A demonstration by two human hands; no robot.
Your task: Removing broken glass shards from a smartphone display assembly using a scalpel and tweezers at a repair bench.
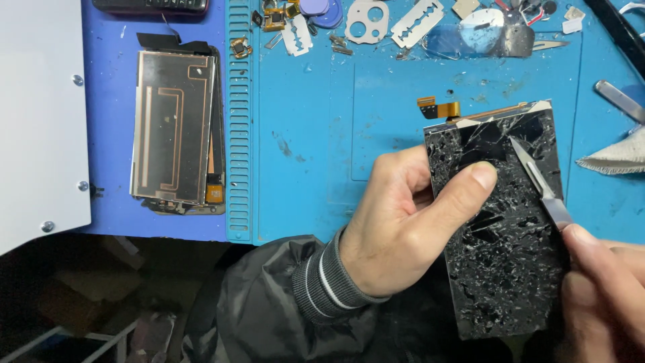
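Left hand (396, 228) closes its grip around a shattered black screen (504, 222) near the table's (309, 134) front edge; right hand (605, 289) pinches a thin blade (537, 181) against the glass.

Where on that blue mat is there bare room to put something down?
The widest bare patch of the blue mat lies between the ribbed tray strip and the cracked screen held by the left hand. The top edge is crowded with razor blades and small parts. The right hand works a scalpel.
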